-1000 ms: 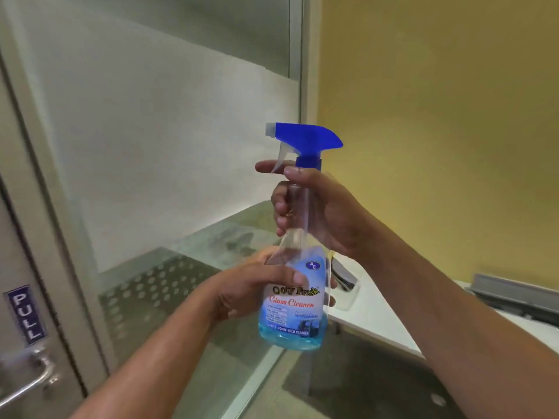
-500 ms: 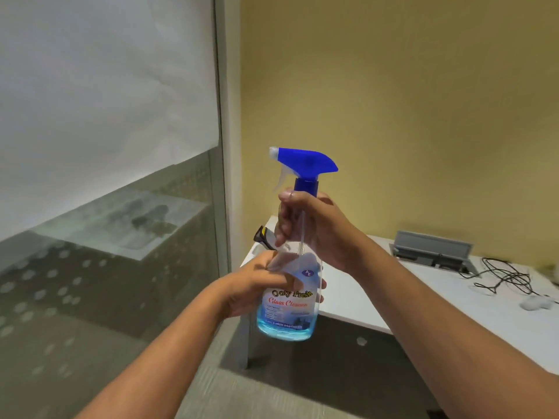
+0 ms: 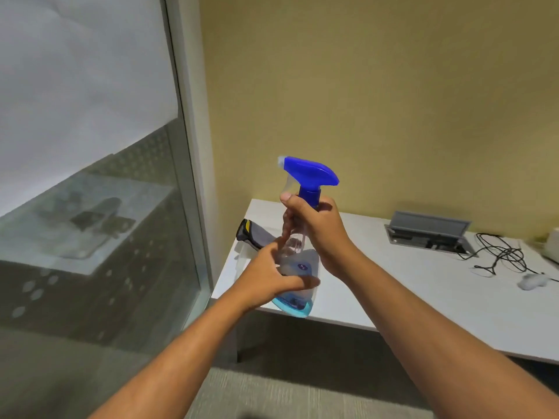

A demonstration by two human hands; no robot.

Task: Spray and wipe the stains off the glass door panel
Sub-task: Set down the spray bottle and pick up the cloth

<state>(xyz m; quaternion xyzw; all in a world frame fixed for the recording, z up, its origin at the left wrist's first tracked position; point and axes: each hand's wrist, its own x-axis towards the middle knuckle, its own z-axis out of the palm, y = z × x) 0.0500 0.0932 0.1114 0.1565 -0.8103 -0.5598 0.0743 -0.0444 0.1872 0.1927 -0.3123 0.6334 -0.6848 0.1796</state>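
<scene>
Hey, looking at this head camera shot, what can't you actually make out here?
- Label text on the clear plastic spray bottle with blue trigger head: covered by the left hand and right hand, and blurred.
- Grey, yellow-tipped tool on the white table: far end hidden behind hands and bottle.
- Stains on the glass door panel: lost among reflections.

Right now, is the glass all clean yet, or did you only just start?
Only just started, it seems. Done: the spray bottle is picked up. In hand: the right hand grips its neck, the left hand its body, over the table edge. Left: spraying and wiping the glass, which shows no wet streaks. The nozzle points toward it, off the trigger.
</scene>
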